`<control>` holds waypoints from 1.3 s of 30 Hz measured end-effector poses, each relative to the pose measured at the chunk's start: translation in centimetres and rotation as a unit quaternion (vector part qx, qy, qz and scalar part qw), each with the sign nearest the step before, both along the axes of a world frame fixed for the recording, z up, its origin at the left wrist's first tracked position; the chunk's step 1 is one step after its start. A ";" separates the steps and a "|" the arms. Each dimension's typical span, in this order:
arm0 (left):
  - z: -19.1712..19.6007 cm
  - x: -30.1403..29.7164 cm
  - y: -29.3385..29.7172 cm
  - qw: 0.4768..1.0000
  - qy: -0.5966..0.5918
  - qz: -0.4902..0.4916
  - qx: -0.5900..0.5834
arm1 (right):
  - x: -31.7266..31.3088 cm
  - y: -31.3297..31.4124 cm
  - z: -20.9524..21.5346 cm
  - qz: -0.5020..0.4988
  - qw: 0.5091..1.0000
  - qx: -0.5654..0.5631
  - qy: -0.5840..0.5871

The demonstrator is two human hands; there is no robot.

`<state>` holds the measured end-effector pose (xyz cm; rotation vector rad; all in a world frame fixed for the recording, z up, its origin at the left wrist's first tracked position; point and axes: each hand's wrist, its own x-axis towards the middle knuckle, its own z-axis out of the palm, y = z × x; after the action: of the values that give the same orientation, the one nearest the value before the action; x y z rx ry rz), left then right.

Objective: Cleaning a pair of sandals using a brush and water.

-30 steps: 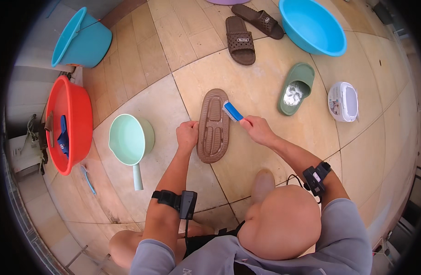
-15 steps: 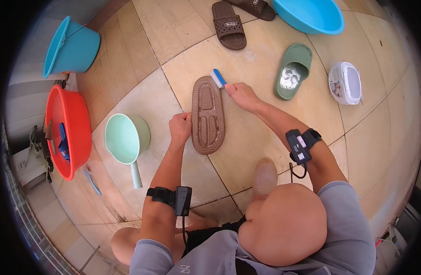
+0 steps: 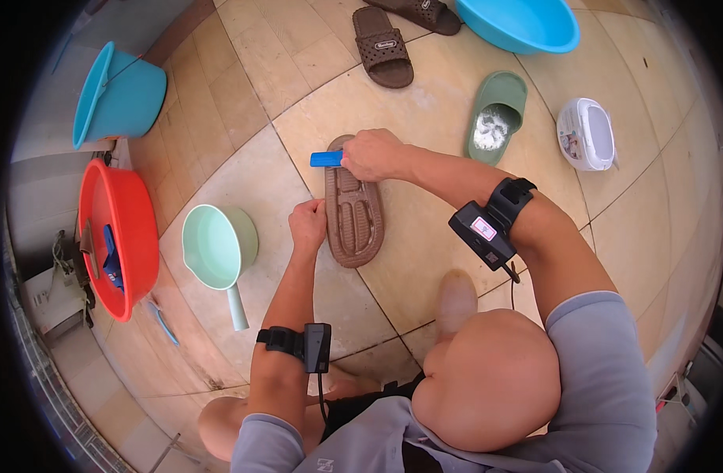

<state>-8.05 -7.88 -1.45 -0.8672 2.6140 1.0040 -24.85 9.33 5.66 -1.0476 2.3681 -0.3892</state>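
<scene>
A brown slipper (image 3: 356, 229) lies sole up on the tiled floor in front of me. My left hand (image 3: 307, 225) grips its left edge, the fingertips tucked around the side. Across the slipper's far end, my right hand (image 3: 371, 154) is closed round a blue scrub brush (image 3: 323, 159). The brush's blue back faces up and sticks out past the slipper's left edge; its bristles are hidden underneath. Up and to the right lies a green slipper (image 3: 495, 117) with white powder or foam inside.
At my left are a mint-green dipper (image 3: 211, 246), a red basin (image 3: 147, 236) holding a blue item, and a blue bucket (image 3: 133, 96). Dark brown slippers (image 3: 383, 49) and a blue basin (image 3: 527, 27) lie ahead. A white tub (image 3: 586, 134) stands at right.
My right hand has carried the brush left, from beside the slipper's right edge to across its far end. The brush now lies sideways. My left hand keeps its hold.
</scene>
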 end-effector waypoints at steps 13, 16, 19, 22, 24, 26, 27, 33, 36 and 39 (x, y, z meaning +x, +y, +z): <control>-0.1 0.6 0.0 1.000 0.005 0.019 0.022 | 7.7 8.0 -4.1 -0.149 0.984 -0.073 -0.061; -1.0 0.6 -0.3 0.999 0.038 0.001 -0.035 | 14.0 11.6 -6.7 -0.116 0.981 -0.115 -0.100; 2.0 -1.1 1.6 0.997 -0.018 0.017 0.068 | 12.6 11.4 -6.0 -0.208 0.962 -0.111 -0.138; -0.5 0.6 -0.8 1.000 0.004 0.020 0.015 | 12.9 8.5 -7.0 -0.228 0.943 -0.197 -0.139; -0.4 0.1 -0.3 1.000 0.013 0.021 0.000 | 18.0 11.8 -9.1 -0.158 0.956 -0.208 -0.136; 0.7 -0.3 0.8 1.000 -0.010 0.021 0.014 | 17.4 12.4 -8.3 -0.177 0.954 -0.189 -0.148; 1.3 -0.4 0.9 0.998 -0.006 0.015 0.053 | 16.6 12.2 -7.8 -0.194 0.952 -0.178 -0.158; -0.1 -0.2 -0.4 1.000 0.011 0.017 -0.006 | 14.9 10.2 -7.8 -0.179 0.956 -0.151 -0.178; 1.2 0.0 1.4 0.999 -0.040 0.009 0.029 | 18.2 12.8 -7.6 -0.184 0.961 -0.105 -0.175; 0.0 0.2 -0.1 1.000 0.007 0.016 0.021 | 16.1 11.2 -7.8 -0.152 0.977 -0.091 -0.119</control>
<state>-7.82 -7.95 -1.40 -0.8973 2.5880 1.0723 -8.76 20.54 -2.10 -0.6673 2.3052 -0.8093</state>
